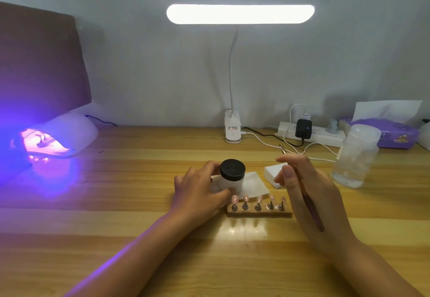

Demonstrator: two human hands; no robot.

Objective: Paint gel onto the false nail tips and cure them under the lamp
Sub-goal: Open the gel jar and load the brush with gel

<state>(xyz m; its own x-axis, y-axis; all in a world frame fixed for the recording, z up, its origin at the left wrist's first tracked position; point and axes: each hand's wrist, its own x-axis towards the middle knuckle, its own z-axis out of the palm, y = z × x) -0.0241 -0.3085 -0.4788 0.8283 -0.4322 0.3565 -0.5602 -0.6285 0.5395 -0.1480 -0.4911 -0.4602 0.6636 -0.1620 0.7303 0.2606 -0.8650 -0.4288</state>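
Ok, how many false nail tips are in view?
5 nail tips in a row on the wooden holder near the jar; others may sit inside the lit curing lamp.

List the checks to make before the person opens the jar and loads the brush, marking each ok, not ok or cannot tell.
1. Jar gripped by the left hand: ok.
2. Black lid removed: not ok, it is on the jar.
3. Brush held in the right hand: ok.
4. Five nail tips standing on the wooden stand: ok.
5. Curing lamp lit: ok, it glows violet.
6. Brush bristles clean: cannot tell.
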